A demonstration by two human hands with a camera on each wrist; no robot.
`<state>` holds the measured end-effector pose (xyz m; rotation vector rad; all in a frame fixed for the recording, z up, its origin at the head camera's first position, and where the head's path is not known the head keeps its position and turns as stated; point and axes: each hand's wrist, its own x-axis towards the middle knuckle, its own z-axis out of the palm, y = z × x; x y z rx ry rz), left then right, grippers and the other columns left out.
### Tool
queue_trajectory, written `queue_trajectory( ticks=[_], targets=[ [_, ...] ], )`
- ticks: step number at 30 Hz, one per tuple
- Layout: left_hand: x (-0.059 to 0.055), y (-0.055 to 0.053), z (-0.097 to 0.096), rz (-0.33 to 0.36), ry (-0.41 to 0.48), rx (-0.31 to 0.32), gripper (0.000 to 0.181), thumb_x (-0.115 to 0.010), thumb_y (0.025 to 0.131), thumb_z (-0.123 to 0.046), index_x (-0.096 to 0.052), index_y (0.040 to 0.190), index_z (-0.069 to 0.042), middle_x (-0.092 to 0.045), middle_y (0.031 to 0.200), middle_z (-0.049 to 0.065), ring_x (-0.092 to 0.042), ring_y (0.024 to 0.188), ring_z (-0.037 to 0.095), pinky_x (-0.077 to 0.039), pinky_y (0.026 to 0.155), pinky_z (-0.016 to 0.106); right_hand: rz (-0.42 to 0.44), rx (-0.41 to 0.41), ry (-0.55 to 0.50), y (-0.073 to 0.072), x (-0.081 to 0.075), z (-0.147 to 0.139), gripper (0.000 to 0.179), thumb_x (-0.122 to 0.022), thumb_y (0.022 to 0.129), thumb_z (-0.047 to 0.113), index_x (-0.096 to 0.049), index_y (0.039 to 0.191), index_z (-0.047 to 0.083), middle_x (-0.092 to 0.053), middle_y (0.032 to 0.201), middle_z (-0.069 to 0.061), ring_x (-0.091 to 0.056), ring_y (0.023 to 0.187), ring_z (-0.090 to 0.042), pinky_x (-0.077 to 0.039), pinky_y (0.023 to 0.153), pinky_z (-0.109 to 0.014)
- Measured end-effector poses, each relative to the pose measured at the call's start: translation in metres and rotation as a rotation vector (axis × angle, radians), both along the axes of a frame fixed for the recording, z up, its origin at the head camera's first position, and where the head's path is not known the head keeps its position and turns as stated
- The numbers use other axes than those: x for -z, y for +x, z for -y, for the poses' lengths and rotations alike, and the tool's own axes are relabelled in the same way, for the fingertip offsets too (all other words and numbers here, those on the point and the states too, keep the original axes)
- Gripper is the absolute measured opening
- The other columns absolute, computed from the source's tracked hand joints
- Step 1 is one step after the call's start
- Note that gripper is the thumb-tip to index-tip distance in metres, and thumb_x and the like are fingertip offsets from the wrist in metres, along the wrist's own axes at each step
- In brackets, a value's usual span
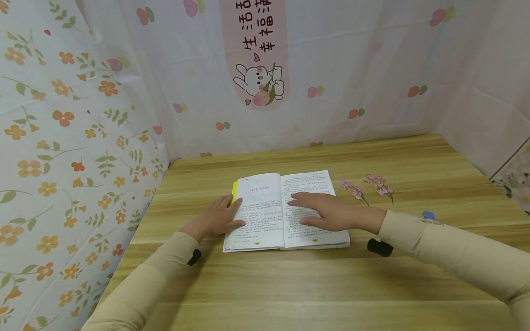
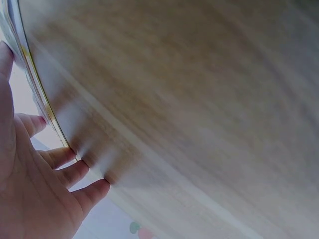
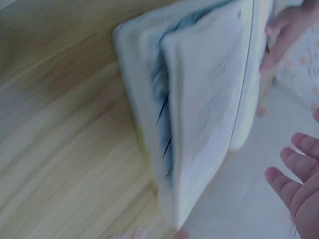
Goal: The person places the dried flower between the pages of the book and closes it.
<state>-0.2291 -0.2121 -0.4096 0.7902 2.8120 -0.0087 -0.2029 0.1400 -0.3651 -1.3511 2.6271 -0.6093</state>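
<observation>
An open book [image 1: 262, 232] with printed pages lies on the wooden table. My left hand [image 1: 217, 217] rests at the book's left edge, its thumb on the left page. In the left wrist view, the fingertips of that hand [image 2: 40, 184] reach past the cover's edge to the tabletop. Over the right page is my right hand [image 1: 327, 211], fingers extended and apart, pinching nothing. The right wrist view shows the right hand [image 3: 301, 184] beside the book [image 3: 209, 99], whose upper pages stand apart from those below. A strip of yellow [image 1: 234, 189] shows at the book's left side.
Two pink flower sprigs [image 1: 378, 185] lie right of the book, with a small blue piece [image 1: 428, 215] farther right beside the right sleeve [image 1: 439, 246]. Behind the table [image 1: 314, 285] hangs a printed cloth [image 1: 331, 59]; a floral one [image 1: 62, 138] covers the left side.
</observation>
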Motion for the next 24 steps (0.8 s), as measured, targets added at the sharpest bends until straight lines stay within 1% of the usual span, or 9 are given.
queue_trajectory(
  ticks=[4, 7, 9, 11, 13, 15, 19, 22, 24],
  targets=[
    [0.000, 0.001, 0.000, 0.006, 0.001, -0.005, 0.081, -0.046, 0.097, -0.057, -0.023, 0.154, -0.005, -0.023, 0.152, 0.030, -0.024, 0.139, 0.044, -0.024, 0.110, 0.054, -0.004, 0.088, -0.137, -0.003, -0.006, -0.037, 0.049, -0.065, 0.096, 0.025, -0.054, 0.138, 0.005, -0.047, 0.144, -0.017, -0.042, 0.133, -0.034, -0.036, 0.103, -0.053],
    [0.000, 0.001, 0.000, -0.003, -0.003, -0.001, 0.081, -0.045, 0.097, -0.057, -0.023, 0.154, -0.005, -0.023, 0.152, 0.030, -0.025, 0.139, 0.044, -0.024, 0.110, 0.053, -0.001, 0.164, -0.242, -0.005, -0.009, -0.069, 0.045, -0.068, 0.093, 0.016, -0.056, 0.135, 0.002, -0.054, 0.136, -0.018, -0.053, 0.122, -0.036, -0.044, 0.095, -0.053],
    [0.000, 0.001, -0.001, -0.006, -0.003, -0.001, 0.081, -0.045, 0.097, -0.057, -0.023, 0.154, -0.005, -0.023, 0.152, 0.030, -0.025, 0.139, 0.044, -0.024, 0.110, 0.053, 0.034, 0.228, -0.302, -0.006, -0.011, -0.093, 0.044, -0.068, 0.093, 0.012, -0.056, 0.134, 0.002, -0.058, 0.131, -0.018, -0.059, 0.114, -0.032, -0.049, 0.090, -0.046],
    [0.000, 0.001, -0.002, -0.013, 0.009, 0.002, 0.080, -0.046, 0.097, -0.056, -0.024, 0.154, -0.004, -0.024, 0.151, 0.030, -0.025, 0.138, 0.044, -0.025, 0.109, 0.054, 0.078, 0.310, -0.348, -0.007, -0.011, -0.118, 0.043, -0.067, 0.094, 0.012, -0.056, 0.133, 0.002, -0.061, 0.126, -0.016, -0.063, 0.106, -0.022, -0.053, 0.083, -0.035],
    [0.000, 0.001, -0.002, -0.020, 0.010, 0.003, 0.079, -0.047, 0.098, -0.055, -0.025, 0.154, -0.004, -0.025, 0.151, 0.030, -0.026, 0.138, 0.045, -0.025, 0.109, 0.055, 0.140, 0.381, -0.384, -0.008, -0.010, -0.143, 0.042, -0.065, 0.095, 0.014, -0.055, 0.134, 0.002, -0.063, 0.123, -0.014, -0.063, 0.101, -0.012, -0.053, 0.079, -0.026],
    [0.001, 0.001, -0.003, -0.025, -0.002, 0.005, 0.080, -0.047, 0.098, -0.056, -0.024, 0.154, -0.004, -0.025, 0.151, 0.030, -0.026, 0.138, 0.044, -0.025, 0.109, 0.054, 0.197, 0.452, -0.406, -0.008, -0.007, -0.167, 0.043, -0.064, 0.096, 0.016, -0.054, 0.135, 0.002, -0.065, 0.119, -0.008, -0.062, 0.099, -0.006, -0.051, 0.077, -0.020],
    [0.005, 0.001, -0.001, -0.034, -0.023, 0.008, 0.080, -0.044, 0.098, -0.058, -0.023, 0.155, -0.006, -0.025, 0.151, 0.029, -0.026, 0.138, 0.044, -0.026, 0.109, 0.055, 0.298, 0.562, -0.445, -0.007, 0.002, -0.216, 0.038, -0.062, 0.097, 0.013, -0.056, 0.134, 0.008, -0.068, 0.109, 0.007, -0.065, 0.093, -0.007, -0.053, 0.074, -0.023],
    [0.007, 0.000, 0.000, -0.036, -0.027, 0.004, 0.081, -0.042, 0.098, -0.059, -0.021, 0.155, -0.007, -0.024, 0.151, 0.029, -0.025, 0.139, 0.044, -0.026, 0.109, 0.054, 0.354, 0.609, -0.412, -0.006, 0.009, -0.245, 0.035, -0.060, 0.098, 0.012, -0.055, 0.133, 0.008, -0.068, 0.105, 0.009, -0.067, 0.091, -0.010, -0.055, 0.072, -0.030],
    [0.008, 0.000, 0.001, -0.042, -0.021, 0.005, 0.081, -0.042, 0.098, -0.059, -0.021, 0.155, -0.007, -0.023, 0.151, 0.029, -0.025, 0.139, 0.044, -0.025, 0.109, 0.054, 0.377, 0.625, -0.360, -0.006, 0.015, -0.261, 0.038, -0.059, 0.099, 0.014, -0.051, 0.134, 0.003, -0.067, 0.106, 0.008, -0.067, 0.091, -0.010, -0.055, 0.072, -0.032]
  ],
)
